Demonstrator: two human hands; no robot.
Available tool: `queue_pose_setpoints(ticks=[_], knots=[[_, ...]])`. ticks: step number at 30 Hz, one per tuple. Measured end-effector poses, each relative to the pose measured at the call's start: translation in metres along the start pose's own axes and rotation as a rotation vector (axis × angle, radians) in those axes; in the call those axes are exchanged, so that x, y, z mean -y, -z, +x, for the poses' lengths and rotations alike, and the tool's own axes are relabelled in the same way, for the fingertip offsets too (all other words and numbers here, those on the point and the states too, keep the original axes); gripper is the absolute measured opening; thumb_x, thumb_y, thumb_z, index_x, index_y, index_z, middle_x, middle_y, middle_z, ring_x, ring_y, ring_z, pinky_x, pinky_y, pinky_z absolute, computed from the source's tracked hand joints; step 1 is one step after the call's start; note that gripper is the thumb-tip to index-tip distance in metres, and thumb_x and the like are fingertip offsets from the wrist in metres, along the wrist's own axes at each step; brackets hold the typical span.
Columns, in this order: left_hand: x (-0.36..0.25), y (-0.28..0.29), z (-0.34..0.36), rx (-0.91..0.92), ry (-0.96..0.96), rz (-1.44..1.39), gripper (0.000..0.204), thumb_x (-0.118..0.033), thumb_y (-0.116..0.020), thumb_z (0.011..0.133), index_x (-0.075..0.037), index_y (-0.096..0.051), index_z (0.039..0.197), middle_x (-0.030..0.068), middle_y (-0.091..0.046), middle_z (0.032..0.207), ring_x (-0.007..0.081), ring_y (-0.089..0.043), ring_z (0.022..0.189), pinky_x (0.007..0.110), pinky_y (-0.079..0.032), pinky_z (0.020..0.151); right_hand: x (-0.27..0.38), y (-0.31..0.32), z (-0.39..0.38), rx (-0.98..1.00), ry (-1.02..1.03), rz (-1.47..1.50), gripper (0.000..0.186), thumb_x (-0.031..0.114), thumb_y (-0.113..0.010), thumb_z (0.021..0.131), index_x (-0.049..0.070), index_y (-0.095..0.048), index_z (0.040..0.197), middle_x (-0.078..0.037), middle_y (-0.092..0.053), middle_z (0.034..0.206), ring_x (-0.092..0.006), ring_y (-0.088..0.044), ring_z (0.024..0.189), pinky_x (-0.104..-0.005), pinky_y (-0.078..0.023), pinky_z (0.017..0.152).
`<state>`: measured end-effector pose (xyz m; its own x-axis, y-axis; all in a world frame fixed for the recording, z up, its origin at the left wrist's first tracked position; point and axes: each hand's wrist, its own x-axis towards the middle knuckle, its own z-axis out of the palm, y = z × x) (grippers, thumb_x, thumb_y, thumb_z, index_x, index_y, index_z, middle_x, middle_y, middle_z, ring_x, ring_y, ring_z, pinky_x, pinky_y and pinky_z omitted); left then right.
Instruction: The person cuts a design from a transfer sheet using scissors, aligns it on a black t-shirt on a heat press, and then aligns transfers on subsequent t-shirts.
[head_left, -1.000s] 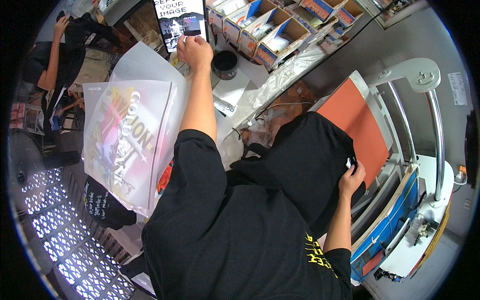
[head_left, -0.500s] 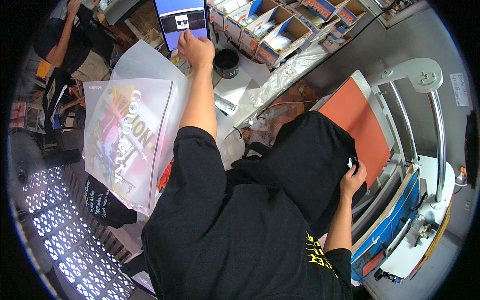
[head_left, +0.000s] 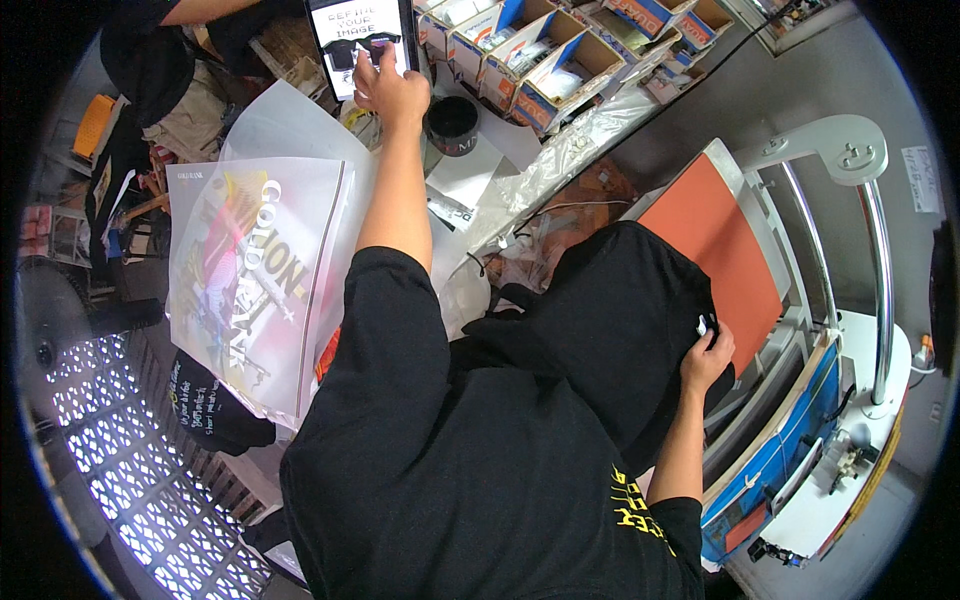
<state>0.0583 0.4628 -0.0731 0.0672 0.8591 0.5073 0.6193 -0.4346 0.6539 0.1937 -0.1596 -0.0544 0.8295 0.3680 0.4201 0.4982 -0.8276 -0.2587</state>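
At the top, my left hand reaches to an upright phone or tablet, two fingers apart on its lit screen, which shows dark sunglasses and lettering. My right hand grips the edge of a black garment near a small white tag. The garment lies over the orange pad of a white heat press. A black mug and white papers are beside my left forearm. Left of that arm lie printed translucent bags.
Open cardboard boxes line the back. A co-worker's arm and dark clothing show at upper left. A black fan stands at the far left, above patterned grillwork. A plastic-covered ledge runs diagonally behind the press.
The screen changed from a lettered picture to a small sunglasses image, then back to lettering with larger sunglasses. My left fingers shifted on it. The co-worker's arm moved up and right.
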Motion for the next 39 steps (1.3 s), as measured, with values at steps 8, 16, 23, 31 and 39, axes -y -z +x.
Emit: queue_pose_setpoints(ticks=[8,16,23,31,39], knots=[[0.013,0.0,-0.001,-0.054,-0.087,-0.081,0.056,-0.006,-0.062,0.076,-0.015,-0.063,0.131,0.0182,-0.041,0.145,0.038,-0.035,0.136,0.058,-0.024,0.11,0.001,0.0,0.001,-0.01,-0.005,0.011,0.026,0.006,-0.058,0.09,0.0,-0.061,0.115,-0.018,-0.064,0.113,-0.0381,-0.057,0.107,-0.0461,-0.043,0.093],[-0.061,0.047,-0.037,-0.32,-0.225,-0.349,0.013,-0.003,-0.063,0.083,-0.003,-0.061,0.096,0.0129,-0.063,0.1,0.0325,-0.058,0.099,0.044,-0.043,0.092,0.002,0.0,0.001,-0.007,0.006,0.022,0.025,0.007,-0.059,0.09,0.001,-0.062,0.114,-0.017,-0.064,0.112,-0.0378,-0.057,0.106,-0.0461,-0.043,0.093],[-0.227,0.078,-0.257,0.696,-0.869,-0.897,0.017,-0.011,-0.07,0.078,-0.009,-0.069,0.094,0.0104,-0.065,0.106,0.0291,-0.06,0.106,0.045,-0.045,0.094,-0.008,0.017,0.009,0.061,0.042,0.07,0.023,0.006,-0.061,0.087,0.002,-0.064,0.11,-0.016,-0.066,0.108,-0.0375,-0.059,0.103,-0.0454,-0.045,0.092],[-0.303,0.023,-0.305,1.183,-1.2,-0.282,0.028,-0.033,-0.072,0.084,-0.009,-0.072,0.098,0.0115,-0.067,0.106,0.0309,-0.063,0.102,0.051,-0.045,0.089,-0.009,0.038,0.036,0.183,-0.066,0.076,0.02,0.018,-0.071,0.081,0.005,-0.069,0.096,-0.017,-0.067,0.098,-0.0375,-0.062,0.1,-0.0485,-0.049,0.088],[-0.283,0.065,-0.309,1.235,-1.051,-0.548,0.019,-0.008,-0.074,0.078,-0.003,-0.068,0.095,0.013,-0.066,0.103,0.0323,-0.062,0.102,0.043,-0.048,0.092,0.003,0.051,-0.011,0.094,-0.151,0.19,0.02,0.01,-0.069,0.075,0.009,-0.068,0.095,-0.008,-0.066,0.104,-0.0315,-0.057,0.105,-0.0465,-0.043,0.094]])
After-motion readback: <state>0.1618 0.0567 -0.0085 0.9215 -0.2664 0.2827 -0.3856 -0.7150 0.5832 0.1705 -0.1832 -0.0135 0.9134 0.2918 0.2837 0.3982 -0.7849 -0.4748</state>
